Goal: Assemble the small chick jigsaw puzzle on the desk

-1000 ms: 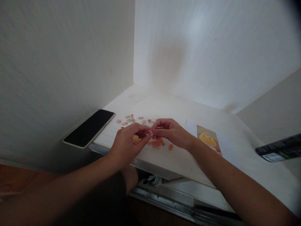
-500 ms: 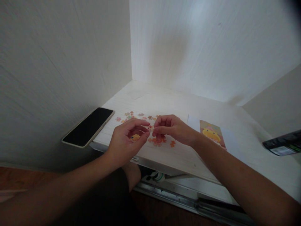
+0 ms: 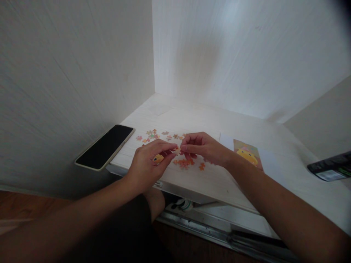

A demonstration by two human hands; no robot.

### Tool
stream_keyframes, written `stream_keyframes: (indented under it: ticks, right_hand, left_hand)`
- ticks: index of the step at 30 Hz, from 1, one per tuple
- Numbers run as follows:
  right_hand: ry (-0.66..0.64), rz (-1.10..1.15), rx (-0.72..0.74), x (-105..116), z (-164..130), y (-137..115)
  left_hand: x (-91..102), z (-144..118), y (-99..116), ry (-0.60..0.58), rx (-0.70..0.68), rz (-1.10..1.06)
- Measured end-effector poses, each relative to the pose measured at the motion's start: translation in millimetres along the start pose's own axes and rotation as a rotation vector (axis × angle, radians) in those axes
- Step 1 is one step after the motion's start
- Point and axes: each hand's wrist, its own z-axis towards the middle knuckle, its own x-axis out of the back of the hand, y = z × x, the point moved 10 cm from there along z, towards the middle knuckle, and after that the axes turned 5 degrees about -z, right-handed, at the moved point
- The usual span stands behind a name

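Observation:
Small jigsaw puzzle pieces lie around both my hands. A pale puzzle piece (image 3: 177, 150) sits between the thumb and fingers of my left hand (image 3: 149, 162). Close against its other side, my right hand (image 3: 201, 148) has thumb and forefinger pinched together at the same piece. Below the left palm shows a yellow part of the puzzle (image 3: 158, 158) with a dark eye; most of it is hidden by the hand. Orange and red pieces (image 3: 183, 163) are clustered under the right fingers, and one orange piece (image 3: 202, 166) lies apart.
More loose puzzle pieces (image 3: 151, 134) spread behind my hands on the white tabletop (image 3: 192, 109). A phone (image 3: 105, 147) overhangs the left edge. To the right lie a printed picture of a yellow character (image 3: 247, 155) and a black cylindrical container (image 3: 330, 166). Pale walls rise behind and left.
My left thumb and fingers have closed on the pale piece, which now shows between the two hands. Both hands stay in nearly the same place.

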Motion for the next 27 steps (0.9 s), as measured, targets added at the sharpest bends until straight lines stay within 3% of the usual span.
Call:
stream_keyframes:
  ticks: [4,9,12,17,22,27]
  right_hand:
    - [0.011,-0.158,0.026,7,0,-2]
    - [-0.016,-0.661,0.111,2,-2,-9]
    - [-0.069,-0.844,0.161,-8,-3,-12]
    - [-0.100,-0.867,0.174,-11,-2,-11]
    - [-0.126,-0.859,0.164,-8,-2,-10]
    - [-0.165,-0.853,0.176,-7,-3,-8]
  left_hand:
    - [-0.6,1,-3,-0.032,-0.004,0.029]
    - [-1.5,3,-5,-0.116,-0.047,0.092]
    - [-1.0,4,-10,-0.175,-0.033,0.119]
    - [-5.2,3,-21,-0.279,0.057,0.102]
    - [-24.1,-5,-19,-0.433,0.092,0.121]
    - [-34.9,-9,-13,-0.471,0.098,0.167]
